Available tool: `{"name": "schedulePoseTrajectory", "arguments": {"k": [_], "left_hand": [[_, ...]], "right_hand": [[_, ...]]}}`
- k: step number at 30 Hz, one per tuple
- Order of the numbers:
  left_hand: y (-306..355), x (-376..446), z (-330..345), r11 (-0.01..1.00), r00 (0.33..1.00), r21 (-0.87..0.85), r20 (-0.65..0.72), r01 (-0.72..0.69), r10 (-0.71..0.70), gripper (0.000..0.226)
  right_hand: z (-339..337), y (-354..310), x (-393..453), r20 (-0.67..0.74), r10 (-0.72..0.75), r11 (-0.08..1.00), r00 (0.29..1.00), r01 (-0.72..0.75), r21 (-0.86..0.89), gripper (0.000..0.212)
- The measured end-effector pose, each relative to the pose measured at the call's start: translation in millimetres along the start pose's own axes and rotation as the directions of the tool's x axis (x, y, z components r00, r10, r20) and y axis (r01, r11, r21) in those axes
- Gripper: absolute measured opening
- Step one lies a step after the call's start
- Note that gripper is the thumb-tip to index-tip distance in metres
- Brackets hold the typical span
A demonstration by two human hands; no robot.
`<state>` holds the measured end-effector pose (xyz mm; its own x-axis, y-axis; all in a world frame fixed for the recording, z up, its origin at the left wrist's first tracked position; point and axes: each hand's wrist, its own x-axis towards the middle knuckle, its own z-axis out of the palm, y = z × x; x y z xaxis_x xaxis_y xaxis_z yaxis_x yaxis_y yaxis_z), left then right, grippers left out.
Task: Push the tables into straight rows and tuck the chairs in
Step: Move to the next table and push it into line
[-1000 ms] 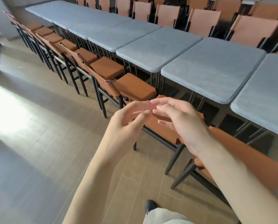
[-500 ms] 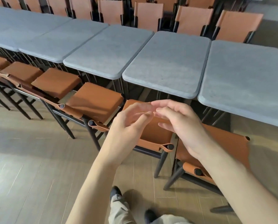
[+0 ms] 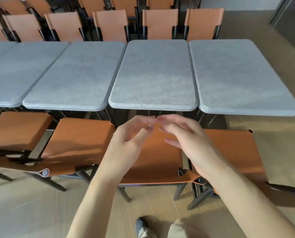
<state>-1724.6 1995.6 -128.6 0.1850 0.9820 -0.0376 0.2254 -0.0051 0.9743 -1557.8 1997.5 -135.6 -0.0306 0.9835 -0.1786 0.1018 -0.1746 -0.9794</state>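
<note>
Grip released on both sides: left hand (image 3: pixel 126 143) and right hand (image 3: pixel 188 141) loosely curled, fingertips meeting, grasping nothing, above chair (image 3: pixel 157 162) at near edge of surface (image 3: pixel 153 74). Likely risks: shoving chair off-centre into neighbouring chair (image 3: pixel 79 143), or nudging surface out of row.

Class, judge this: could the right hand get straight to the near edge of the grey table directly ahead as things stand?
Probably yes. The right hand holds nothing and hovers over the orange chair seat, just short of the grey table; nothing stands between its fingertips and that near edge.
</note>
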Motion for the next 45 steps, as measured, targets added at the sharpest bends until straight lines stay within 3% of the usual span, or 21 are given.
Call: {"name": "schedulePoseTrajectory", "arguments": {"k": [10,19,23,28,31,34,36,38,41,45], "left_hand": [[-24,97,18,0.999,0.975,0.035,0.219,0.041,-0.048,0.023],[-80,257,104,0.983,0.934,0.165,0.332,0.078,-0.130,0.020],[-131,337,144,0.936,0.916,0.340,0.399,-0.095,-0.052,0.028],[-190,423,184,0.786,0.863,0.540,0.504,-0.301,-0.016,0.045],[-223,465,205,0.646,0.773,0.603,0.634,-0.468,-0.032,0.051],[-250,507,224,0.434,0.634,0.589,0.771,-0.681,-0.051,0.055],[-262,539,238,0.331,0.549,0.535,0.834,-0.777,-0.059,0.057],[-268,565,252,0.287,0.509,0.507,0.858,-0.813,-0.072,0.058],[-284,579,265,0.245,0.562,0.552,0.826,-0.797,-0.037,0.056],[-294,578,263,0.289,0.587,0.550,0.808,-0.784,0.056,0.059]], "right_hand": [[-26,30,55,-0.211,0.111,0.987,0.971,-0.082,0.140,0.027],[-99,87,167,-0.407,0.268,0.944,0.873,-0.154,0.292,0.028],[-131,120,230,-0.486,0.315,0.938,0.815,-0.187,0.293,0.028],[-156,167,283,-0.566,0.326,0.938,0.757,-0.184,0.294,0.026],[-159,200,306,-0.583,0.357,0.928,0.730,-0.204,0.312,0.027],[-156,229,326,-0.619,0.368,0.925,0.694,-0.205,0.321,0.030],[-153,249,340,-0.653,0.386,0.919,0.652,-0.207,0.336,0.031],[-148,268,354,-0.699,0.406,0.910,0.588,-0.189,0.369,0.037],[-144,288,376,-0.793,0.409,0.906,0.451,-0.101,0.410,0.043],[-142,306,407,-0.906,0.371,0.920,0.205,0.054,0.389,0.050]]}}
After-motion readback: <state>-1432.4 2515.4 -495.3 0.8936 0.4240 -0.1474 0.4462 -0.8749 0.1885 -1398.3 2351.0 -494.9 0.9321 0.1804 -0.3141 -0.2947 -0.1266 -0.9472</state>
